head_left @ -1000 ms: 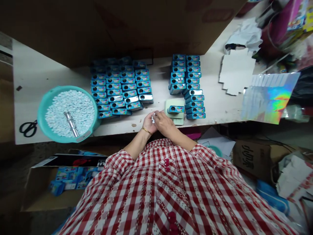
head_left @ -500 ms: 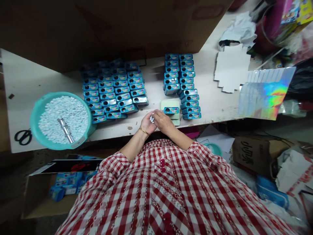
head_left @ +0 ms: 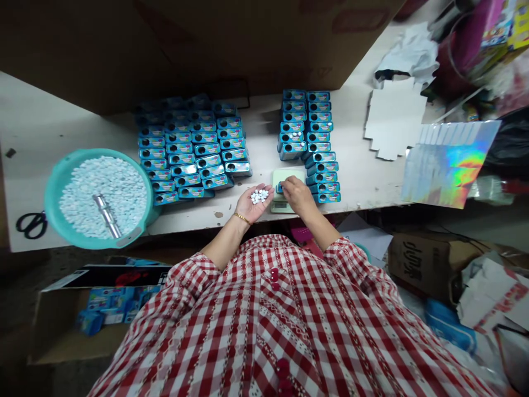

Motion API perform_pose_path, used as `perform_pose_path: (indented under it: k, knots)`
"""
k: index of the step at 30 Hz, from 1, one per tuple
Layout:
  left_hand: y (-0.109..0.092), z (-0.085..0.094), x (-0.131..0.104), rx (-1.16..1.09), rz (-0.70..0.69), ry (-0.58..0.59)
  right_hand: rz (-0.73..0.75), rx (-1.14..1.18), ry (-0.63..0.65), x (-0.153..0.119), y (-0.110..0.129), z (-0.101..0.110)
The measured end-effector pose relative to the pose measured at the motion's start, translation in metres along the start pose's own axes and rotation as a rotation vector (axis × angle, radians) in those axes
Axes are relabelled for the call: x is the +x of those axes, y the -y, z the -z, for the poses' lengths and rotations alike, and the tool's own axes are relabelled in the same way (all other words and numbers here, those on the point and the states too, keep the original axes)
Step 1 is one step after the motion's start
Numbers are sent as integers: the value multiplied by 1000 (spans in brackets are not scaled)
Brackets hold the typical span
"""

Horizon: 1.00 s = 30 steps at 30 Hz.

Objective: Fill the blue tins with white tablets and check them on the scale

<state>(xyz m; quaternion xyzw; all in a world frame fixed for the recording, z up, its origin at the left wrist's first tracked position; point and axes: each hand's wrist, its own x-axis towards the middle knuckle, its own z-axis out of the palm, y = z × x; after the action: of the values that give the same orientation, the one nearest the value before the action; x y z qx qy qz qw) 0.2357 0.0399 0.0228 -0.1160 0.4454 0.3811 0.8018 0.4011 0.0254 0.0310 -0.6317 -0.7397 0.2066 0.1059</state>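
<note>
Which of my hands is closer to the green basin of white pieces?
Your left: the left hand is palm up, just right of the basin; the right hand is farther right, over the scale.

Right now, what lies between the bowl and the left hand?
Between the bowl and left hand, the head view shows the front of the left block of blue boxes, then a short bare stretch of table.

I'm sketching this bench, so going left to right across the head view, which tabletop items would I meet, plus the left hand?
Black scissors → teal basin → left hand → pale green scale → white cardboard cutout → rainbow-sheened sheet.
</note>
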Motion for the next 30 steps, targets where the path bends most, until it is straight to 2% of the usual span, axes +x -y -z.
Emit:
perform_pose_path:
  k: [3, 6, 9, 12, 14, 18, 23, 30]
  knots:
    - [-5, 3, -7, -11, -8, -13, 12, 54, -54, -2, -3, 1]
    - [-14, 9, -16, -23, -15, -58, 3, 194, -228, -10, -13, 8]
    - [-24, 22, -26, -34, -33, -107, -96, 269, -403, -22, -30, 18]
    - [-32, 38, -33, -34, -70, -146, -193, 305, -484, -33, -45, 21]
    - [-34, 46, -37, -28, -81, -174, -214, 323, -481, -38, -52, 19]
    - [-35, 53, -42, -25, -76, -213, -160, 289, -371, -39, -58, 11]
    - [-37, 57, -47, -27, -88, -198, -61, 214, -262, -35, -56, 3]
    - [-41, 69, -53, -60, -95, -225, -34, 178, -186, -30, -60, -4]
